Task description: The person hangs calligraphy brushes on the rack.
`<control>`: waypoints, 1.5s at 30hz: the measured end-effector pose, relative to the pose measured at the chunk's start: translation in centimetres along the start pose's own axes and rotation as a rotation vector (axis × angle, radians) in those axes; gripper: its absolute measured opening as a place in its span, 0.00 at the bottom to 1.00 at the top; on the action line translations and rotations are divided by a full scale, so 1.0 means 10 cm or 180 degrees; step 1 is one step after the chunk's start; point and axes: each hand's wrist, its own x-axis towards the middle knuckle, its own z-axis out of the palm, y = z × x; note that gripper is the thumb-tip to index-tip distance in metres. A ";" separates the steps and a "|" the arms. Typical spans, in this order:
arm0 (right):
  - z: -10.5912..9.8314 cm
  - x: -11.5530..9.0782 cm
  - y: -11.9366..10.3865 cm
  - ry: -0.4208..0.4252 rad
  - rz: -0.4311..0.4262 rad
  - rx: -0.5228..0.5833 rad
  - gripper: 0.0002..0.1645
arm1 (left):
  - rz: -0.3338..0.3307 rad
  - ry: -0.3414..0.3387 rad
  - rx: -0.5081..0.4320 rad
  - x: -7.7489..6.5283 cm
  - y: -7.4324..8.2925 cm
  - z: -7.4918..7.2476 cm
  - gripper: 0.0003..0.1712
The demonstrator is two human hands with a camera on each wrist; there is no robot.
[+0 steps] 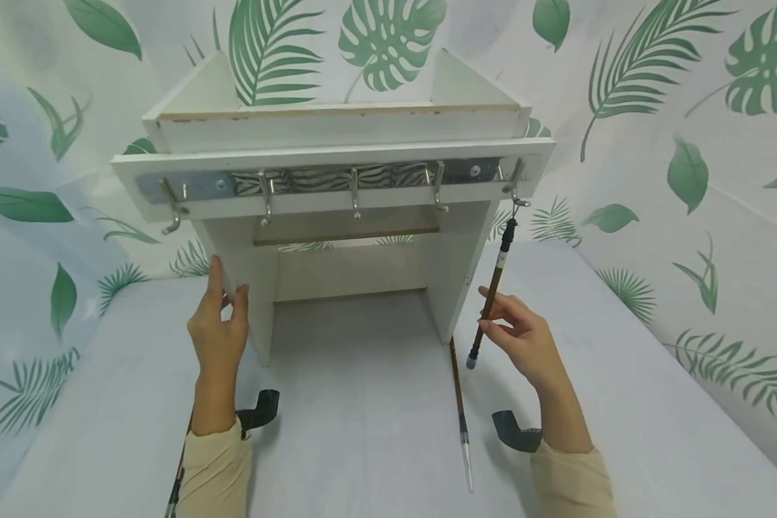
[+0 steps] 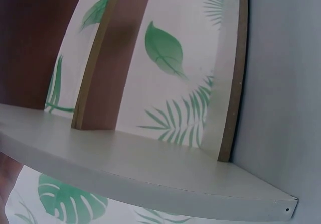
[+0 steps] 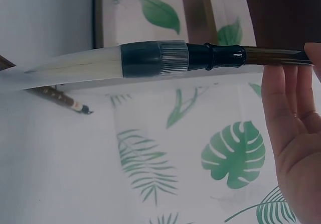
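Note:
A white wooden shelf unit stands on the table, with a row of metal hooks along its front rail. From the right-end hook a calligraphy brush hangs by its loop, slightly slanted. My right hand pinches its brown handle between thumb and fingers. In the right wrist view, the brush's pale tip and dark ferrule point left, away from the fingers. My left hand holds the edge of the left side panel, index finger pointing up along it and thumb on its front.
Another brush lies on the white table, by the foot of the right side panel. Partly hidden by the left sleeve is a further brush. Black wrist mounts stick out inward from both wrists. A leaf-patterned cloth hangs behind.

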 end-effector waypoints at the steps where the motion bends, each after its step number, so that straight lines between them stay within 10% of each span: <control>1: 0.00 0.00 0.00 -0.0029 0.0007 0.0004 0.25 | 0.0013 0.0014 -0.0008 0.01 0.00 0.00 0.37; 26: 0.12 -0.04 0.43 -0.0978 0.0930 -0.1083 0.22 | -0.0054 -0.0104 0.0035 -0.02 -0.01 0.03 0.32; 38: 0.28 -0.07 0.52 -0.1535 0.1764 -0.1130 0.30 | -0.0109 -0.0035 0.0009 -0.02 -0.02 0.04 0.31; 45: 0.33 -0.08 0.49 -0.1553 0.1817 -0.1101 0.35 | -0.0132 -0.0075 -0.0012 -0.02 -0.03 0.03 0.31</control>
